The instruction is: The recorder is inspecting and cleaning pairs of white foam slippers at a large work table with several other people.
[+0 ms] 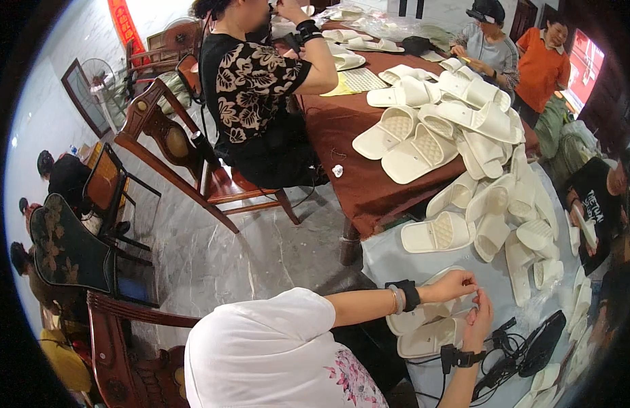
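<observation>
My left hand and my right hand meet at the fingertips above the near end of the table. The fingers of both are closed in a pinch, and whatever lies between them is too small to make out. Just under my hands lies a pair of cream slippers, side by side, partly covered by my left forearm and hands. Black bands circle both my wrists, the right one carrying a small black box with a cable. A black pouch with tangled cables rests to the right of my right hand.
Cream slippers lie loose beyond my hands, and a large heap covers the brown tablecloth. A person in a flowered black top sits far left at the table. Others work at the far side and right. Wooden chairs stand left.
</observation>
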Motion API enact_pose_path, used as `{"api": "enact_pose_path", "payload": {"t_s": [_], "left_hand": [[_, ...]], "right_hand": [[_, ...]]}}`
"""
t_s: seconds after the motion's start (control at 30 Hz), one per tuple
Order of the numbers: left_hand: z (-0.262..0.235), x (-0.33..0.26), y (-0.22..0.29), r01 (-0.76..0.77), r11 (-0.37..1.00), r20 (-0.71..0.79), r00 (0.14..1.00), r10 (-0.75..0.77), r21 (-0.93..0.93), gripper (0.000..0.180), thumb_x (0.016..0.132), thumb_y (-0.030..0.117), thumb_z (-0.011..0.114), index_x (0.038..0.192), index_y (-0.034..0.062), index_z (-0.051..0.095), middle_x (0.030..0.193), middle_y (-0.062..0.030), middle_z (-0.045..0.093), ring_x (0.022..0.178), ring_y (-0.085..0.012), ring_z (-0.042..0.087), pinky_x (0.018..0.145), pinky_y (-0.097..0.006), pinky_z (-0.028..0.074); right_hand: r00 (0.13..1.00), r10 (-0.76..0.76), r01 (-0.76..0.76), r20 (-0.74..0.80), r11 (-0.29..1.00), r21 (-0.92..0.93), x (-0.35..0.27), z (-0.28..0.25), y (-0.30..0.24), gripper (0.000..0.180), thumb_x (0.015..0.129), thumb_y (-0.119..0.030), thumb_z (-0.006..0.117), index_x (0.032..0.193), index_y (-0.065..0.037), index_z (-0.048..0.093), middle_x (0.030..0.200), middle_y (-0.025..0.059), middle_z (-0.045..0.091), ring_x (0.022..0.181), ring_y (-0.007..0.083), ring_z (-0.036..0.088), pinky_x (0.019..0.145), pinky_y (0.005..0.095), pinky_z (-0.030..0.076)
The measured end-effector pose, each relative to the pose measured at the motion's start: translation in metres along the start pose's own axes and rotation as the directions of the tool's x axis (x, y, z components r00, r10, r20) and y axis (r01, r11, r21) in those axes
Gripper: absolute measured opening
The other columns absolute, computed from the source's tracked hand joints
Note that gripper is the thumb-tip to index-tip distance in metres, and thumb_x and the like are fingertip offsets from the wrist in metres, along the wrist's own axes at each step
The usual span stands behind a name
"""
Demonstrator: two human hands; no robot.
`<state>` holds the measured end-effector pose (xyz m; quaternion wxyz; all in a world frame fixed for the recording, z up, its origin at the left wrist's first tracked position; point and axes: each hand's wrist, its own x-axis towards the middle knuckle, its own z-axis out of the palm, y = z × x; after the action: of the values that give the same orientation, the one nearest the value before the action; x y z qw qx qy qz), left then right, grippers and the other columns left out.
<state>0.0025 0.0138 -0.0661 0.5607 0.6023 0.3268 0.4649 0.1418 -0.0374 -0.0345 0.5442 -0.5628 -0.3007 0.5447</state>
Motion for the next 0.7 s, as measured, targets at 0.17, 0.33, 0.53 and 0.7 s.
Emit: {"api": "enact_pose_path", "payload": {"t_s": [0.17,0.33,0.53,0.7], "left_hand": [[-0.0013,-0.0018,0.0044,-0.020,0.999,0.032,0.999,0.019,0.032,0.018,0.081,0.016,0.057,0.080,-0.0019,0.056,0.066,-0.0059,0.055,0.062,-0.0106,0.047,0.056,-0.027,0.041],[-0.0007,-0.0020,0.0023,-0.062,0.997,0.012,0.998,0.062,0.043,0.017,0.080,0.015,0.058,0.081,-0.0019,0.057,0.068,-0.0072,0.057,0.062,-0.0114,0.049,0.057,-0.028,0.041],[0.0017,-0.0024,-0.0008,-0.028,0.998,0.044,0.999,0.026,0.062,0.017,0.080,0.016,0.059,0.081,-0.0013,0.057,0.068,-0.0067,0.057,0.061,-0.0114,0.049,0.056,-0.027,0.041],[0.0002,-0.0025,-0.0002,-0.081,0.993,0.054,0.996,0.076,0.085,0.018,0.081,0.016,0.058,0.081,-0.0012,0.057,0.067,-0.0061,0.056,0.060,-0.0115,0.049,0.055,-0.027,0.041]], "right_hand": [[0.999,-0.035,0.030,0.041,0.993,0.116,0.0028,-0.0072,0.0051,0.019,0.086,-0.020,0.053,0.098,-0.007,0.055,0.071,-0.0035,0.044,0.041,0.0002,0.026,0.036,0.0171,0.018],[0.999,-0.049,0.050,-0.017,0.998,0.037,0.0032,-0.0071,0.0094,0.018,0.087,-0.020,0.051,0.100,-0.007,0.052,0.071,-0.0032,0.044,0.042,0.0004,0.027,0.036,0.0171,0.019],[0.989,-0.127,0.120,-0.071,0.989,-0.089,-0.0042,-0.0002,0.0095,0.018,0.086,-0.020,0.052,0.099,-0.006,0.054,0.072,-0.0030,0.045,0.043,0.0001,0.027,0.037,0.0162,0.020],[0.998,-0.053,0.052,-0.028,0.998,-0.027,-0.0022,-0.0013,0.0094,0.021,0.085,-0.019,0.053,0.101,-0.006,0.055,0.072,-0.0039,0.045,0.042,-0.0001,0.027,0.036,0.0161,0.020]]}}
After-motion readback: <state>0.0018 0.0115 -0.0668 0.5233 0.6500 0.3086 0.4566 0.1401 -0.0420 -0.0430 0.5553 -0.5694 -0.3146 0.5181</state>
